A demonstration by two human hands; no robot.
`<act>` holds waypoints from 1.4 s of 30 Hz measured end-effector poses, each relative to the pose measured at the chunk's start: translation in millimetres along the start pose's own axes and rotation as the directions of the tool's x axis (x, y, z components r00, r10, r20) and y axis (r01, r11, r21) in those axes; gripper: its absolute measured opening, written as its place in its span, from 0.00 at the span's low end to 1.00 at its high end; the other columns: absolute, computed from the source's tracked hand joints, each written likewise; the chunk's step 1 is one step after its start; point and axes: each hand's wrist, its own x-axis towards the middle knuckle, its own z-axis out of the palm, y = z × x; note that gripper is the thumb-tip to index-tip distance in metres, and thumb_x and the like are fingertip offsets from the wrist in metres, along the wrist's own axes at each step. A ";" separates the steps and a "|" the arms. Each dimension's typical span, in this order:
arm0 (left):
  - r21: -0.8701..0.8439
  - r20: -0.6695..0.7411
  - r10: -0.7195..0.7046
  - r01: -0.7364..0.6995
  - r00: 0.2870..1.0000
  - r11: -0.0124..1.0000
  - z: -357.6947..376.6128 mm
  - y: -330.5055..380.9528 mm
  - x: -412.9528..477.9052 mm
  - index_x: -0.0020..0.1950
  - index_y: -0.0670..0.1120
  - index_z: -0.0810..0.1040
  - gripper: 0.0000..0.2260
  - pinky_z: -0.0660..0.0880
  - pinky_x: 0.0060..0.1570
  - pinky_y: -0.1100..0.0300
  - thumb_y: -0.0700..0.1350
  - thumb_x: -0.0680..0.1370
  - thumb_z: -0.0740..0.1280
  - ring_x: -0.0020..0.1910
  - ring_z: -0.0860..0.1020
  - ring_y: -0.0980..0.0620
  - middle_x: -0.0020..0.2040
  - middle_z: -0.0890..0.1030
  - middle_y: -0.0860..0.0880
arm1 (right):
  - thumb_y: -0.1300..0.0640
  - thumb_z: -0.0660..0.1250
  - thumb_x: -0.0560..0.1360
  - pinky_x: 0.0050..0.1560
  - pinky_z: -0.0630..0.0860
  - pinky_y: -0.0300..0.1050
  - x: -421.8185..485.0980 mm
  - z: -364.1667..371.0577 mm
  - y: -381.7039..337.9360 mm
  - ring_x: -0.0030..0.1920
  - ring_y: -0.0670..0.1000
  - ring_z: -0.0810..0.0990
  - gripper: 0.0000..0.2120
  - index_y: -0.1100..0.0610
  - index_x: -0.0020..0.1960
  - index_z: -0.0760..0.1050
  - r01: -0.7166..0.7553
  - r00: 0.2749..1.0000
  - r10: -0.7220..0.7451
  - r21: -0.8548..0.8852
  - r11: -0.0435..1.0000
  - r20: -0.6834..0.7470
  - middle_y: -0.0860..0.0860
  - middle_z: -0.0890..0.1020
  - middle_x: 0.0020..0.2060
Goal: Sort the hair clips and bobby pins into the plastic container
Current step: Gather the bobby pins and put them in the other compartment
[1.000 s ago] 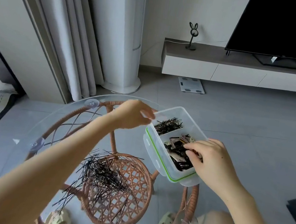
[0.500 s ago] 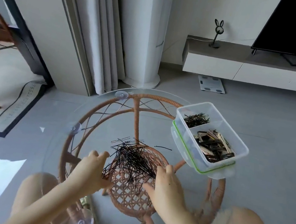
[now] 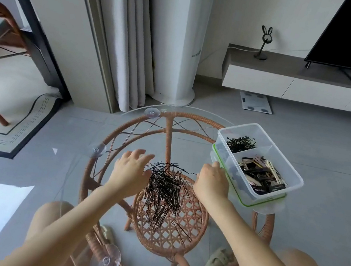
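The round glass top [image 3: 65, 168] rests on a woven rattan frame [image 3: 91, 179] and is held by clear suction cups [image 3: 152, 113], so the loose pins seem to float above the lattice shelf [image 3: 180, 228] below. Thin wire probably slides easily on so smooth and hard a sheet, which may explain the flat-handed approach. The left hand [image 3: 129, 169] lies at the left edge of the heap with fingers straight and fanned, thumb out, holding nothing. It looks set as a wall to herd strays inward.

Between the hands lies the pile of bobby pins [image 3: 162, 193]: slim, glossy black bent wires, crossed every way. The pile is thickest in the middle and thins to single strands toward the person. The right hand [image 3: 210, 182] flanks the heap's right edge, seen from the back with its fingers bent down toward the glass. Their tips are hidden, so I cannot tell whether they pinch a pin.

Just beside that hand, at the table's right rim, stands the plastic container [image 3: 297, 186], a clear rectangular tub with rounded corners and an inner divider, resting on its green-sealed lid [image 3: 244, 201]. Its far compartment holds a small tangle of sorted pins [image 3: 239, 143]. The nearer, bigger one holds the hair clips [image 3: 260, 174], flat, broader pieces in black, beige and brown. Standing this close probably keeps each transfer short
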 end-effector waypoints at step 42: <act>-0.316 0.258 -0.258 0.334 0.931 0.888 -7.9 10.8 -28.4 0.41 0.37 0.83 0.05 0.79 0.33 0.59 0.36 0.68 0.70 0.28 0.75 0.49 0.32 0.81 0.43 | 0.64 0.64 0.74 0.50 0.79 0.46 -54.4 10.2 -6.2 0.46 0.52 0.82 0.10 0.61 0.53 0.79 0.356 0.935 -0.332 0.319 0.879 -0.127 0.56 0.84 0.47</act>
